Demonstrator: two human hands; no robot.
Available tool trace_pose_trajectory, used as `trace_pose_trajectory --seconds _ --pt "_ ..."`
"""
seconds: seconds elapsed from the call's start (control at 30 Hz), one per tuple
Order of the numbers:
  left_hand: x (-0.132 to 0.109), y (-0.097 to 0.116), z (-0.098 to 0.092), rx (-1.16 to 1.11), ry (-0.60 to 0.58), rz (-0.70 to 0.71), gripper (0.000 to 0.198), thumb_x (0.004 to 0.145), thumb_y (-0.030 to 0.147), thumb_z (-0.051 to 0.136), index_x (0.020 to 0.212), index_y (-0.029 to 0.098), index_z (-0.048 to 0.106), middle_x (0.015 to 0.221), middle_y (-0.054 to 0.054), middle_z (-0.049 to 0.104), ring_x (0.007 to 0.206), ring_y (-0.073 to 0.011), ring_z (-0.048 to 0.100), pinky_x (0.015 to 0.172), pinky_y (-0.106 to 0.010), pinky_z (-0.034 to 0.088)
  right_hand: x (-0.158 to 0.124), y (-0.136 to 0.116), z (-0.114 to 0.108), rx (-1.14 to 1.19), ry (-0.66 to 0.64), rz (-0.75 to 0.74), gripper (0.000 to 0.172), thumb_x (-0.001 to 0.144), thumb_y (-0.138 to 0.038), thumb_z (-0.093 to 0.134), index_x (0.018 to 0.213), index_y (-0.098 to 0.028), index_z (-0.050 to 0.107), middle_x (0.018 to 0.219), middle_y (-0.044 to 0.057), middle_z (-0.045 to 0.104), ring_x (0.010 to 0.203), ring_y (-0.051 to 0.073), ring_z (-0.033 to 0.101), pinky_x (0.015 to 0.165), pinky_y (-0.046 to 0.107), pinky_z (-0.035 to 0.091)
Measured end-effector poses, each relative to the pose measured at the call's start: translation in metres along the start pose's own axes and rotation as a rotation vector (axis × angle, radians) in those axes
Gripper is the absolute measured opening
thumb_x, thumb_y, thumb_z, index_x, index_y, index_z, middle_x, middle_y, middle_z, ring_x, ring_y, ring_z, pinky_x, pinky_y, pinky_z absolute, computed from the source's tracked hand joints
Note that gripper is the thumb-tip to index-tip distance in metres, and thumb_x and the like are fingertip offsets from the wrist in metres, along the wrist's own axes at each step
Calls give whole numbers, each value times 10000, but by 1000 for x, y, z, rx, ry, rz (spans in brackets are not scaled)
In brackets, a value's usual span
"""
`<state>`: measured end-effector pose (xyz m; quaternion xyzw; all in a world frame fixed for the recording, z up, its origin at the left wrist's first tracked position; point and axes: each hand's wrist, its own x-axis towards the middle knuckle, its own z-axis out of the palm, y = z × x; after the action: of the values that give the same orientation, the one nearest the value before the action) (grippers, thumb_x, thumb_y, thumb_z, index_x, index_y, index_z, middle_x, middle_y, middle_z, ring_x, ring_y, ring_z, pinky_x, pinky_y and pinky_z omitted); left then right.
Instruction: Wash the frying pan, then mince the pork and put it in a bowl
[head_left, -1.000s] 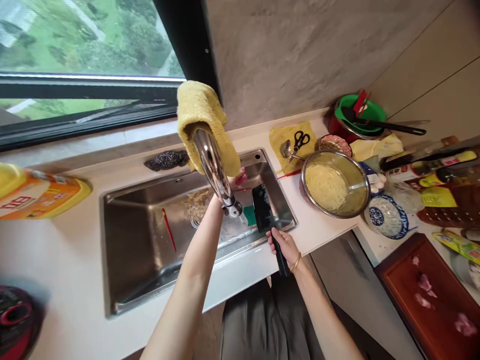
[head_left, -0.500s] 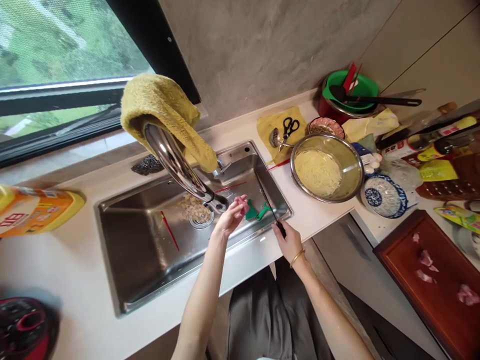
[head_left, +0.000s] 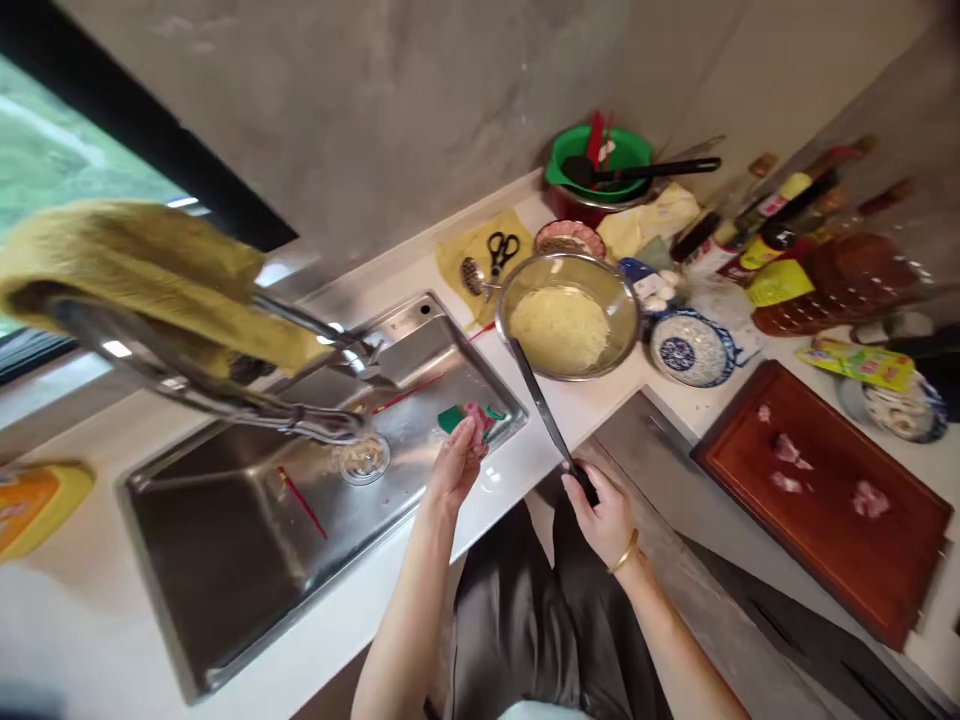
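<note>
My left hand is closed around a piece of raw pink meat above the sink's near edge. In my right hand is a knife, gripped by its black handle. Its long dark blade points up and away over the counter, with the tip overlapping the near rim of a steel bowl in view. I cannot tell whether they touch. Pale shreds fill the bottom of that bowl. Behind the meat, a green tool lies in the sink, partly hidden.
A chrome faucet draped with a yellow towel arches over the sink at left. On the right counter, a brown cutting board bears several meat pieces. A blue-patterned bowl, scissors and bottles stand behind.
The view has swung to the right. My right hand has carried the knife from over the sink to above the counter by the steel bowl. The meat stays in my left hand.
</note>
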<state>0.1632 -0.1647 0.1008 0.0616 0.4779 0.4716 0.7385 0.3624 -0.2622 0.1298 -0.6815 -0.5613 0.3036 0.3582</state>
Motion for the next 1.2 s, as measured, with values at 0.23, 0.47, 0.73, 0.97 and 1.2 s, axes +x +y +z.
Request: trace_pose_trajectory --seconds 0.23,0.47,0.73,0.97,1.2 --pt "-21 -115 136 268 -254 5 278 587 286 822 808 165 704 837 -19 712 829 -142 650 788 -258 481 -71 88 -147 69 326 275 294 881 -406 503 1016 -180 634 700 32 666 581 140 617 575 253 534" --pt "-35 -311 287 994 -551 589 149 780 224 658 916 228 719 927 -40 724 865 -168 632 836 -334 463 -115 221 -305 205 435 513 316 873 -443 509 911 -156 634 605 -8 551 502 96 505 465 203 448" --pt "-32 -474 339 1500 -836 1092 290 870 107 511 1095 235 643 1107 -45 677 1011 -189 524 875 -368 427 -126 327 -391 439 304 678 356 864 -482 512 917 -147 622 611 -29 517 442 70 451 408 200 403" --pt "-33 -491 327 1605 -1060 997 432 893 125 469 1320 183 439 1226 -100 589 1194 -200 497 997 -387 424 -140 357 -422 465 311 744 294 892 -419 498 963 -156 609 619 -30 514 446 69 458 414 204 397" --pt "-48 -478 313 1653 -524 1068 378 764 215 696 1131 235 607 996 -60 658 997 -209 539 896 -388 410 -151 350 -407 475 297 697 217 915 -315 482 1028 -178 607 638 -25 524 477 71 478 459 208 413"
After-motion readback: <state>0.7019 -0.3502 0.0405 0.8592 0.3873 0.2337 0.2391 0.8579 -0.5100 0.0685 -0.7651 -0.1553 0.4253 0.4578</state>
